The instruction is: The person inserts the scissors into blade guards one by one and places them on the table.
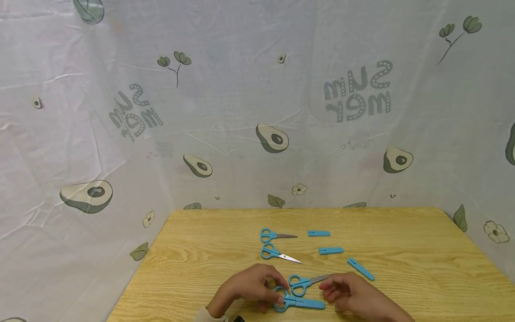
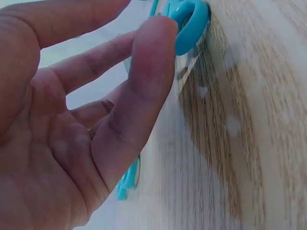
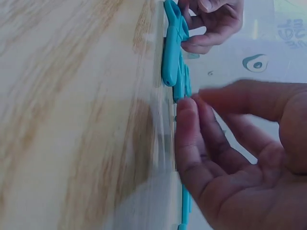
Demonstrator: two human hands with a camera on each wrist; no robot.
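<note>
At the lower centre of the frame, the left hand (image 1: 255,286), fingers loosely spread, is at the handles of covered scissors (image 1: 309,303). Above are the top scissors (image 1: 273,235) and the second scissors (image 1: 275,253), bare. Further right, by the bare lower scissors (image 1: 306,283), is the right hand (image 1: 354,293), fingers bent; whether it pinches the blade tip, I cannot tell. Three blue covers (image 1: 360,269) lie above it.

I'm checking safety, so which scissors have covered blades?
The scissors nearest the person, by the left hand: a blue sheath covers their blades, while the other three pairs show bare metal.
</note>
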